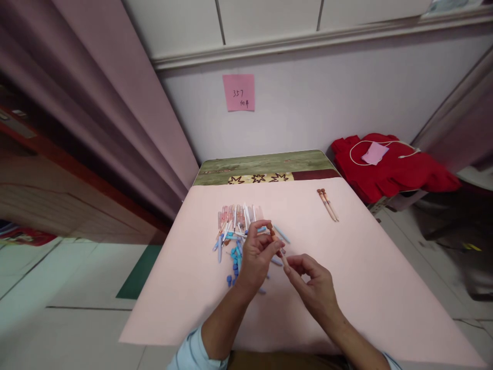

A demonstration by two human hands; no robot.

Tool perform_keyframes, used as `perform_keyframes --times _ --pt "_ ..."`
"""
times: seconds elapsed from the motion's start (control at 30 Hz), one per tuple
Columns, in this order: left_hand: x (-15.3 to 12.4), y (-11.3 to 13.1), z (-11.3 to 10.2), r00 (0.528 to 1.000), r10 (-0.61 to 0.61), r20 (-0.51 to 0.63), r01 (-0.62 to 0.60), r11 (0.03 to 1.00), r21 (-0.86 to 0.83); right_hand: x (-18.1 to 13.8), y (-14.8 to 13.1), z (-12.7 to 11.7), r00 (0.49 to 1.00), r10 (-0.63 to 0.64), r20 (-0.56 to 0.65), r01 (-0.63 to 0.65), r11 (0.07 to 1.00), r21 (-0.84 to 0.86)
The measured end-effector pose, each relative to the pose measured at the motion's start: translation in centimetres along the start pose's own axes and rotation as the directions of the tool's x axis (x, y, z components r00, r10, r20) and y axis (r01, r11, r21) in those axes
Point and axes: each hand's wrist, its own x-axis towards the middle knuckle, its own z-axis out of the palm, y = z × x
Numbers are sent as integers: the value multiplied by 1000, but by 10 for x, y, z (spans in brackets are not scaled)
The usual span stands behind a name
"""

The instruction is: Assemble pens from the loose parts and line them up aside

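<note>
Both hands meet over the middle of the table on one slim pen (273,235) with a brown topper and a pale barrel. My left hand (257,254) pinches its upper, brown part, and my right hand (311,280) grips the pale lower end. Behind and left of my left hand lies a pile of clear barrels and white refills (239,216). Blue pen parts (220,249) and small blue caps (235,262) are scattered nearer, partly hidden by my left hand. Two pens with brown toppers (327,204) lie side by side at the right.
A pale pink sheet (173,303) covers most of the table; its green patterned top (265,163) shows at the back. Red cloth (389,174) with a white cable lies to the right. A pink note (239,92) is on the wall, and a curtain hangs at left.
</note>
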Motion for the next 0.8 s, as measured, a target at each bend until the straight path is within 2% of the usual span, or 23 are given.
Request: perform_keyframes --times 0.27,0.47,0.8 --pt "-2 -3 -2 999 53 0 -53 996 66 4 2 -3 1000 27 7 -27 1000 1" --pt "-6 -10 -4 991 129 29 -132 978 164 5 6 -3 999 26 22 -24 997 -72" --pt "-7 -11 -9 994 102 49 -109 980 165 2 9 2 999 50 17 -50 999 -21"
